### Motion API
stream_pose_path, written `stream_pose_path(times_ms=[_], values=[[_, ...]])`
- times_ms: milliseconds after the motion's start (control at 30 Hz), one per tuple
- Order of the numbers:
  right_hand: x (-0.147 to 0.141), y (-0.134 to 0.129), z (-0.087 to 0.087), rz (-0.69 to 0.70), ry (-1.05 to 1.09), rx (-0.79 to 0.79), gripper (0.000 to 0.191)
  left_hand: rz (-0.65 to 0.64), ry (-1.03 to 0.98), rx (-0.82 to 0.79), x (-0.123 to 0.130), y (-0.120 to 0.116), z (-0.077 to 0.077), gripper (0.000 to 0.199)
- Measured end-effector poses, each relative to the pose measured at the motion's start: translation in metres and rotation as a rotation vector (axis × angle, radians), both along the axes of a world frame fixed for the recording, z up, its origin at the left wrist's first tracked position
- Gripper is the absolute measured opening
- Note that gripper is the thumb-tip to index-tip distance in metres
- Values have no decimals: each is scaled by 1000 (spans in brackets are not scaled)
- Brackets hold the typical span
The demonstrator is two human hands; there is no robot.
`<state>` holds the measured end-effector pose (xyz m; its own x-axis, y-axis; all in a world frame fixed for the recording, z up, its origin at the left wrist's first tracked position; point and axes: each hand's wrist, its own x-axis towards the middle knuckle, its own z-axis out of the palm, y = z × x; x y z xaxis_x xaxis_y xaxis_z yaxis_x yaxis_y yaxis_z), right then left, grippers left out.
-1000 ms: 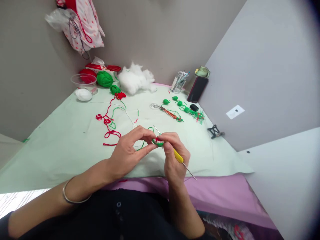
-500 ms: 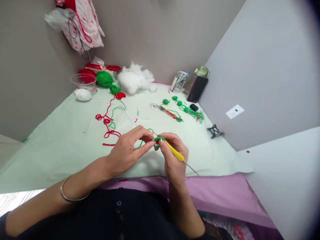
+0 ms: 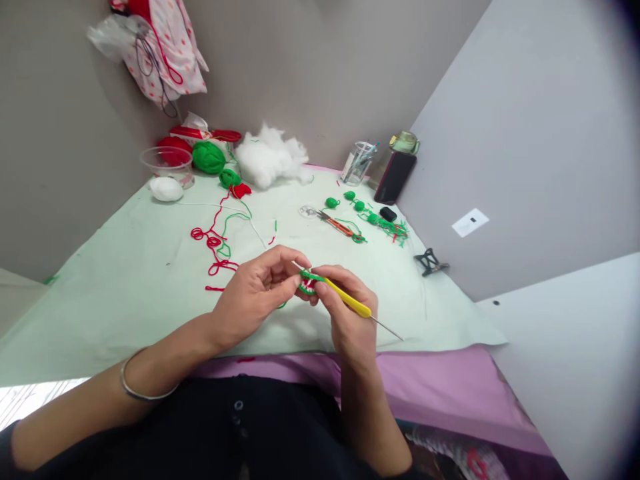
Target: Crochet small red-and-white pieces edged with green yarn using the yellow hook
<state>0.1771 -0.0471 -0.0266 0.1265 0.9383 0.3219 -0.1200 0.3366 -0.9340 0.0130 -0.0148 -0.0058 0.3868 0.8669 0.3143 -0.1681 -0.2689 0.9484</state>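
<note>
Between my two hands is a small crochet piece (image 3: 309, 286), green at its edge with white and red inside. My left hand (image 3: 260, 283) pinches its left side between thumb and fingers. My right hand (image 3: 349, 303) is closed round a yellow-handled crochet hook (image 3: 353, 301), its thumb also pressing the piece's right side. The hook's metal end sticks out at the lower right; its other tip is hidden by the work and fingers. A bit of green yarn shows under my left hand.
Yarn strands (image 3: 215, 243) lie left, below green yarn balls (image 3: 209, 158), a white ball (image 3: 167, 189) and fluffy stuffing (image 3: 273, 158). Orange-handled snips (image 3: 337, 224), small green crocheted balls (image 3: 359, 207), a phone (image 3: 395, 178) and a black claw clip (image 3: 430, 262) lie right.
The crochet piece has shifted slightly left and turned, so more of its red and white inside shows. The left hand's fingers have lifted a little, and the hook has tilted flatter.
</note>
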Motion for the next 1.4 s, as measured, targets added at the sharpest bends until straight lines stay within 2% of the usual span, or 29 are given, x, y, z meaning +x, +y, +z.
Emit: stream_pose_path(times_ms=[133,300,433,533,700,767,900,1000,1133,1233,1333,1400], values=[[-1,0,3,-34,-20,28,9,-74,-36,-87,-1,0,0,5],[-4,-1,3,-105,-70,55,12,-9,68,62,-1,-2,-4,8],[-4,-1,3,-93,-70,54,12,24,123,113,-1,-3,-5,5],[-3,-2,3,-75,-68,55,10,-29,48,62,-1,-3,-3,5],[2,-5,2,-83,-154,113,10,-179,-94,-152,-3,0,-3,5],[4,-5,2,-88,-202,154,13,-192,-92,-201,-5,1,-2,7],[6,-5,1,-31,-211,179,15,-169,-40,-175,-6,-1,2,9],[3,-4,0,-9,-158,158,11,-87,4,-117,-2,-5,1,10],[1,-3,-3,-53,-109,134,12,43,70,-2,-1,-3,-4,12],[1,-2,-5,-61,-64,150,15,84,233,45,-9,6,-3,20],[2,-1,-7,-68,-25,150,13,293,370,215,-20,16,3,22],[2,0,-7,-60,-15,150,13,443,331,306,-24,19,6,19]])
